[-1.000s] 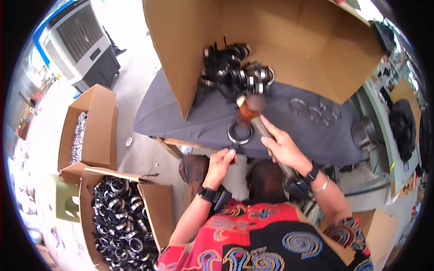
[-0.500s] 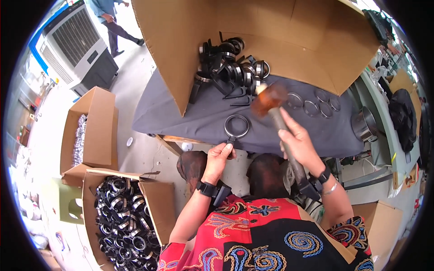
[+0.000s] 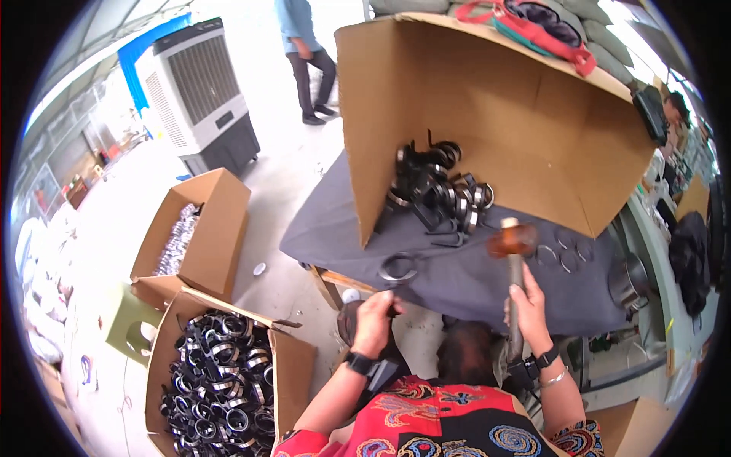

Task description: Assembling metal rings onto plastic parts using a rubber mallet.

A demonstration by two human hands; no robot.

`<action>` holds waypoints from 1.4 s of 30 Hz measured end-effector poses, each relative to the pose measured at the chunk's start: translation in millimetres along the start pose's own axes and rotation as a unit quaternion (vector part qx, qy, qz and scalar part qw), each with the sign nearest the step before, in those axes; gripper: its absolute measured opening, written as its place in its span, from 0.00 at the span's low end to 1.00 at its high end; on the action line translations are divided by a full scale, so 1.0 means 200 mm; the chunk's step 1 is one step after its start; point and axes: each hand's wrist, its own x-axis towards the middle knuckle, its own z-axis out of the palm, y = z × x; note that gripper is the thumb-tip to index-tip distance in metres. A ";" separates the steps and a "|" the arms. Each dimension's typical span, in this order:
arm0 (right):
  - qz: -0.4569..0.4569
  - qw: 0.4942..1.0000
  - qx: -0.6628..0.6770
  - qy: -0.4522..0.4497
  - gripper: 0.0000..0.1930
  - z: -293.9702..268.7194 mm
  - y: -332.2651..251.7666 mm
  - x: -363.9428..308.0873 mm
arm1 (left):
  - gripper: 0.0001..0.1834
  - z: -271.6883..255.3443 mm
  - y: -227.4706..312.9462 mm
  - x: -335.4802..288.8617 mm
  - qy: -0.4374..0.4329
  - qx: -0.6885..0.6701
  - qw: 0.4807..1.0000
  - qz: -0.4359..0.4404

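My left hand (image 3: 375, 320) is closed on the short handle of a black ring (image 3: 390, 279), held at the near edge of the grey cloth. In my right hand (image 3: 528, 308) is a mallet (image 3: 514, 241), gripped by its handle with the brownish head up, right of the ring. The mallet head looks smeared by motion. Beyond, a heap of black handled rings with metal bands (image 3: 442, 190) lies at the opening of a big carton (image 3: 533, 129). Several thin metal rings (image 3: 569, 259) rest on the cloth right of the mallet.
A metal pot (image 3: 630, 278) stands at the table's right end. At lower left, a carton (image 3: 295, 381) holds many black rings; another carton (image 3: 228, 221) contains shiny metal parts. An air cooler (image 3: 202, 84) and a standing person (image 3: 301, 46) are farther back.
The whole view has shifted, so the table now sits lower and farther right. Both hands still hold the ring and mallet. The person at the back has gone from striding to standing.
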 end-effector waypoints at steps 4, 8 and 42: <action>-0.038 0.995 0.018 0.087 0.29 -0.15 0.06 0.08 | 0.10 -0.41 0.24 -0.07 0.167 -0.027 0.969 0.178; -0.038 0.991 0.051 0.116 0.28 -0.19 0.04 0.13 | 0.21 -1.37 0.33 -0.17 0.246 -0.103 0.918 0.293; -0.082 0.991 0.073 0.080 0.34 -0.25 0.19 0.19 | 0.12 0.63 0.03 0.86 -0.182 0.481 0.834 0.201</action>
